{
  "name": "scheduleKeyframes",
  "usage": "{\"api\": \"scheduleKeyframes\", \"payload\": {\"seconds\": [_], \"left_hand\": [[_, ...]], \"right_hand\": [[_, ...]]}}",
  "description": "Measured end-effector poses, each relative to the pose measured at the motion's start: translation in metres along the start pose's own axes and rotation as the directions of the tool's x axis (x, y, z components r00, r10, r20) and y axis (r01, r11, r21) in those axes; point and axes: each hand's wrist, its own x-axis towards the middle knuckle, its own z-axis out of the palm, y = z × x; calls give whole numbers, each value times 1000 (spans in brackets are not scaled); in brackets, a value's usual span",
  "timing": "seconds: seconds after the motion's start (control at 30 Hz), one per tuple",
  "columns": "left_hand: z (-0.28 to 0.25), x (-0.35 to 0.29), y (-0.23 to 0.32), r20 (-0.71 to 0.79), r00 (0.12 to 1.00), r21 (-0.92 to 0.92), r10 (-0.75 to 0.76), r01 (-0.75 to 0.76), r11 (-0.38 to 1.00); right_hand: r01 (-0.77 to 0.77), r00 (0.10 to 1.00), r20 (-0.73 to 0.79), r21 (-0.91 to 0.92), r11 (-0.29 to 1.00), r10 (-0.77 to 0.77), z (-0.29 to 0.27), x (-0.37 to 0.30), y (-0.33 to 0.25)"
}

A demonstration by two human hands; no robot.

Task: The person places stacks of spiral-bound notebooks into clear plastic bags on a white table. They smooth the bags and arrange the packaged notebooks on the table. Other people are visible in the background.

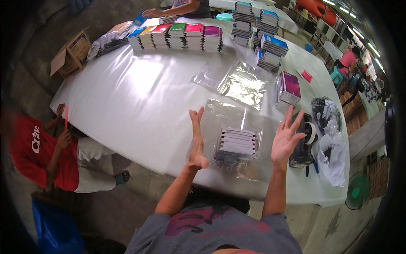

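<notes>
Left hand point(196, 143) and right hand point(286, 143): fingers extended, nothing held; notebook stack point(237, 143) between them, clear plastic point(224, 113) about it; even pressure both sides should keep edges square.

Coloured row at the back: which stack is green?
The fourth stack from the left, between the red stack and pink stack; only it has a green top.

Compact bundle of notebooks point(237, 144), white page edges showing as parallel bands running left to right, small dark patches at band ends. Bundle sits near front edge of white-covered counter point(139, 101). Clear plastic point(223, 111), glossy and creased, spreads past bundle's far side, wrinkles along near side; whether bundle lies inside or on top, unclear.
</notes>
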Motion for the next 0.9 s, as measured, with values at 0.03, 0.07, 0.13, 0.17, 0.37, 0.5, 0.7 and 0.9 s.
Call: {"api": "scheduleKeyframes", "payload": {"seconds": [0.03,0.07,0.13,0.17,0.37,0.5,0.7,0.9], "left_hand": [[0,8,15,46,999,132,14,-20,991],[5,3,7,81,995,96,-56,48,994],[23,-4,-7,122,984,-3,-128,129,992],[28,-6,-9,115,985,-49,-132,138,989],[36,-4,6,82,982,-193,-172,185,964],[41,-17,-6,47,985,-171,-169,175,970],[34,-16,-20,8,1000,-1,20,-20,1000],[6,-21,-9,-1,929,399,369,-338,852]], "right_hand": [[-19,993,-118,9,1000,20,6,-5,-1],[-64,998,6,20,998,64,15,-20,13],[-153,962,230,10,988,147,24,-53,53],[-173,968,193,66,983,158,37,-53,48],[-213,976,99,206,955,196,55,-44,23],[-275,958,130,183,944,254,48,-46,22],[-145,989,3,54,988,145,42,-39,28],[-221,929,243,-242,945,279,2,1,-27]]}}
